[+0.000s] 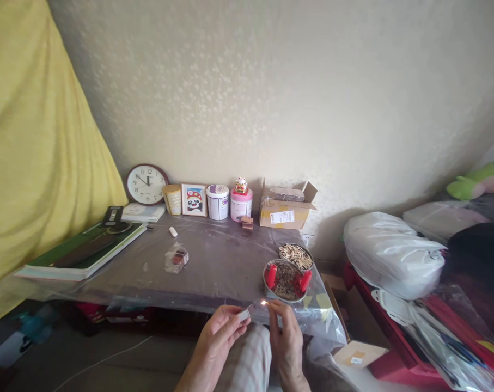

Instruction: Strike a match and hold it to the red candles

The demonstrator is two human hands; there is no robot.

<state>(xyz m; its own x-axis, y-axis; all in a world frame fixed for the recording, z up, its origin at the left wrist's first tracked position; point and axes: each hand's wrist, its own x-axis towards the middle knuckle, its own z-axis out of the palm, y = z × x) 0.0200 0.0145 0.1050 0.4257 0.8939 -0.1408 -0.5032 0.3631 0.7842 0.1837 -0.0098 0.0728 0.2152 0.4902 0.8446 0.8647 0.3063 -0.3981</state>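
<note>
My left hand (220, 332) is closed round a small matchbox (244, 314) just below the table's front edge. My right hand (285, 332) pinches a match (267, 304) whose tip glows with a small flame beside the box. Just beyond the hands a round metal dish (285, 280) holds two red candles (271, 275) and dark bits. Behind it sits a second dish full of matchsticks (296, 256).
A plastic-covered table (214, 267) carries a clock (147, 183), a panda picture frame (194, 200), tins, a cardboard box (286, 209), green books (83, 250) and a small packet (176, 258). A yellow curtain (34, 136) hangs left. White bags (389, 250) and red boxes crowd the right.
</note>
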